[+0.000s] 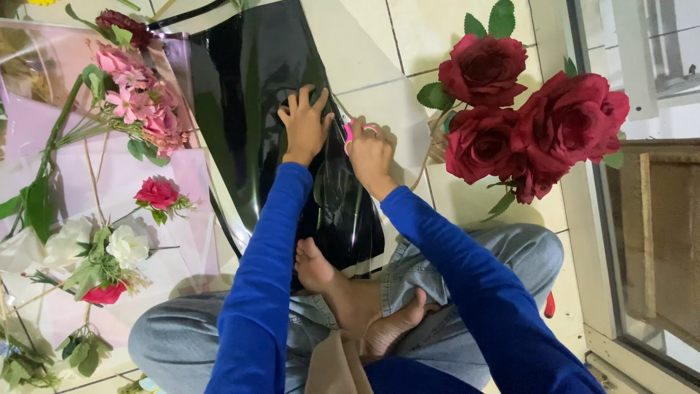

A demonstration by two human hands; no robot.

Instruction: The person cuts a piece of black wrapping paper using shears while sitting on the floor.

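Crossed legs (pixel 350 306) nearest; left hand (pixel 305 124) spread flat on black sheet (pixel 240 95); right hand (pixel 370 149) grips pink scissors (pixel 355 130) just beside, sheet running lengthwise away

pale tiled floor (pixel 379 44) carries a black sheet (pixel 240 87), pink wrapping sheets (pixel 182 175) and red roses (pixel 532 124).

Right of the grip, a bunch of dark red roses (pixel 525 124) lies on the tiled floor (pixel 379 44). Well left of it, pink blossoms (pixel 138 102), a white flower (pixel 125 246) and a small pink rose (pixel 156 192) rest on pale pink wrapping sheets (pixel 182 241).
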